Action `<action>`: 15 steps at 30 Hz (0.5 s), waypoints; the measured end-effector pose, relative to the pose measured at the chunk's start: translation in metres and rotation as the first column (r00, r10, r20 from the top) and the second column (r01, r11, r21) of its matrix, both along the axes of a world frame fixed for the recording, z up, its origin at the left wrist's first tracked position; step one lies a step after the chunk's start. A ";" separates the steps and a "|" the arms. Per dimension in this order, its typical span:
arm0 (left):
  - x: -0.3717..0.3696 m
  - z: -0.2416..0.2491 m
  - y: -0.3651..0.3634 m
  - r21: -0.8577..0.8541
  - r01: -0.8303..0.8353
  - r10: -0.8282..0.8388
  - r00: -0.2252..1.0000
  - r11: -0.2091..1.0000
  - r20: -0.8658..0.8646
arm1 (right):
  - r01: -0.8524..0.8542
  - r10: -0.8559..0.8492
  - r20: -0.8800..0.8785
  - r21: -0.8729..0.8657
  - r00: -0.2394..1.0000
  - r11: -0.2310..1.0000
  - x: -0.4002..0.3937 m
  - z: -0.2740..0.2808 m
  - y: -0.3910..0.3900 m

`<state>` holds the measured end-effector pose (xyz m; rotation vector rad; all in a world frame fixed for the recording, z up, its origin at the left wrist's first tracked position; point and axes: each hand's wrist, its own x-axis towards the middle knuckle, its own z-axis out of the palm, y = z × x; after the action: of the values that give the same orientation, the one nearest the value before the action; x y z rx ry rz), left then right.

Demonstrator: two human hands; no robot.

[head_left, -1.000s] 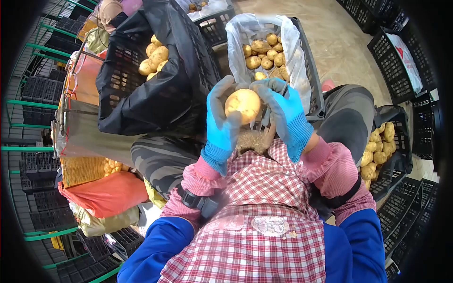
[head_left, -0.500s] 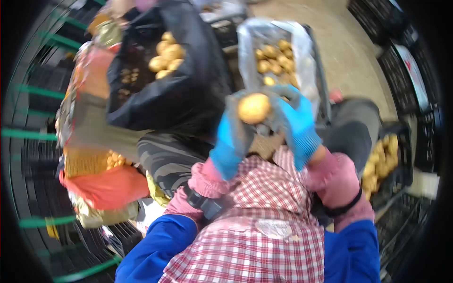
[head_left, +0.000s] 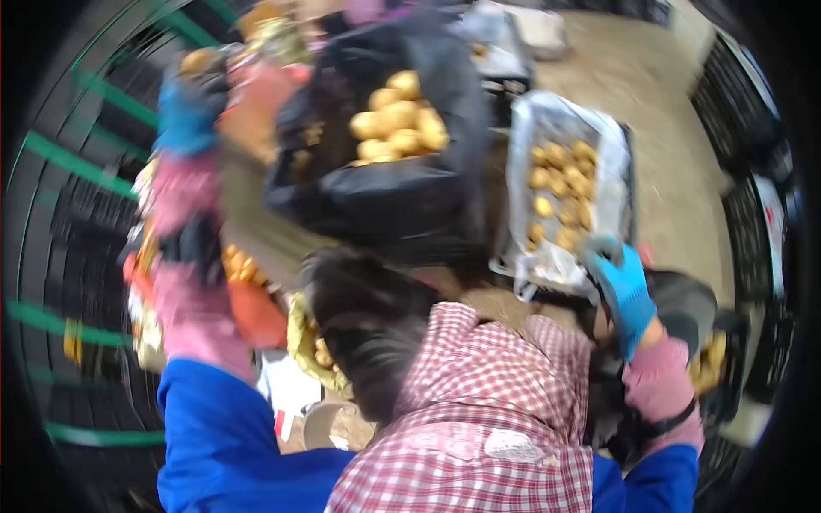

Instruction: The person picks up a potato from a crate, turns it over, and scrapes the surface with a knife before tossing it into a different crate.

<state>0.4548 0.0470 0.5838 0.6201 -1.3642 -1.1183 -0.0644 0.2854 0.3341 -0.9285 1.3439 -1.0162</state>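
Note:
My left hand (head_left: pixel 190 107), in a blue and grey glove, reaches out to the far left, closed around a potato (head_left: pixel 198 61); blur softens both. My right hand (head_left: pixel 623 291), gloved alike, is by the near right corner of a crate lined with a clear plastic bag (head_left: pixel 610 154). Its fingers are curled, and what they hold, if anything, is hidden. Small potatoes (head_left: pixel 560 181) lie in that lined crate. Larger pale potatoes (head_left: pixel 398 120) are heaped in a black bag-lined container (head_left: pixel 385 205) in front of me.
Orange-red sacks (head_left: pixel 259 316) and a yellow sack (head_left: pixel 301 342) stand at my left, beside green rails (head_left: pixel 81 167). Black crates (head_left: pixel 753 222) line the right side. Another crate with potatoes (head_left: pixel 708 363) is beside my right leg. Someone's purple clothing (head_left: pixel 363 10) shows at the top.
My hands, together around a potato in front of me before, have parted. The left has swung far out to the left with a potato; the right has moved right and down. The view has shifted left.

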 end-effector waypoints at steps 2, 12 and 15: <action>-0.090 -0.020 0.062 -0.320 -0.002 0.195 0.796 0.947 0.572 | 0.018 -0.018 -0.022 0.009 1.000 1.000 -0.013 0.012 -0.006; -0.410 -0.322 0.145 0.064 0.669 -0.159 0.082 0.741 0.984 | 0.055 -0.086 0.190 0.160 0.978 0.986 -0.081 0.018 -0.018; -0.465 -0.421 0.035 0.276 0.184 -0.329 0.415 0.944 0.849 | 0.092 -0.145 0.313 0.179 0.939 0.980 -0.084 0.017 -0.009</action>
<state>-0.0103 0.0816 0.1633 1.2556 -2.3853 -1.1717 -0.1483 0.2769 0.3512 -0.5340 1.1926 -1.0819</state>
